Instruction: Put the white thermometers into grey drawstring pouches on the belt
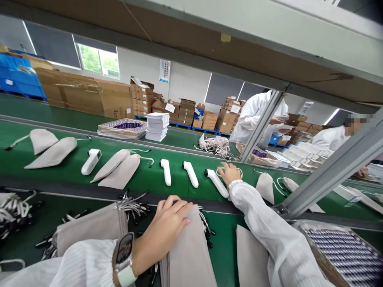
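Observation:
My left hand (172, 217) lies on a stack of beige drawstring pouches (191, 251), its fingers stretched over the top end. My right hand (229, 173) reaches over the green conveyor belt with its fingers apart, beside a looped white cord (240, 172). The pouch under that wrist is mostly hidden. Just left of it lies a white handheld thermometer (218, 183) with a black tip. Two similar thermometers, a middle one (190, 174) and a left one (165, 172), lie farther along. A separate beige pouch (251, 255) rests below my right forearm.
More pouches (119, 171) and another thermometer (91, 162) lie on the belt leftward. A metal post (332, 171) slants at right, near a box of battery-like cylinders (344, 255). Stacked white paper (157, 126) stands beyond the belt. Two co-workers in white are across, one standing (254, 111).

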`<state>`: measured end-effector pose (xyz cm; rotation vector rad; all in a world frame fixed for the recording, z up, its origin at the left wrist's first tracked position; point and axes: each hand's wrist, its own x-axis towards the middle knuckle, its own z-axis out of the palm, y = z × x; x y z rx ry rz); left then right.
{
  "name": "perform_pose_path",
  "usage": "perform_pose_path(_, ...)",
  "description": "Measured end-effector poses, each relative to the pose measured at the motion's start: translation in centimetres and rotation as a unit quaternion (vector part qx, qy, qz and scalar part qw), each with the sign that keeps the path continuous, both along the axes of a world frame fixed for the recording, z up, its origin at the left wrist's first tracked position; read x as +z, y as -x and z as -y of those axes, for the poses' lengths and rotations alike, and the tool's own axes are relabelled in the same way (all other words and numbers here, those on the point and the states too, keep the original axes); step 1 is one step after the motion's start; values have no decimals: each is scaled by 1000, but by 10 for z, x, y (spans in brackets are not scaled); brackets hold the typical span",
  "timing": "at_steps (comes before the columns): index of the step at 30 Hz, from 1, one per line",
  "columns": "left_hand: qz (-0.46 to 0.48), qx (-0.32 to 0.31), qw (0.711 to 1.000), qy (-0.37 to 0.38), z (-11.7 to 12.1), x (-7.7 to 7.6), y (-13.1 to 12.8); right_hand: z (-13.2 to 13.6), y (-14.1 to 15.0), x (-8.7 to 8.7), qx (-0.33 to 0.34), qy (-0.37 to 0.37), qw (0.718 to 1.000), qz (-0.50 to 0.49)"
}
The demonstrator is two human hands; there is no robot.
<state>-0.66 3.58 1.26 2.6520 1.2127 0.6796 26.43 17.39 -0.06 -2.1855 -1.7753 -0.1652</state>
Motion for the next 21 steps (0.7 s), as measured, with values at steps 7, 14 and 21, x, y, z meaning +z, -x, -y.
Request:
perform_pose_path(7, -33, -33, 995, -88, 2, -7, 9, 0, 3, -16, 51, 49, 981, -180)
perform_pose_path(14, -58, 19, 997, -53, 2, 0, 8, 28, 28, 36, 166, -74, 823, -538)
perform_pose_path(21, -26, 33, 999, 25, 3, 12, 3, 81, 112, 59, 293, -43, 619, -728)
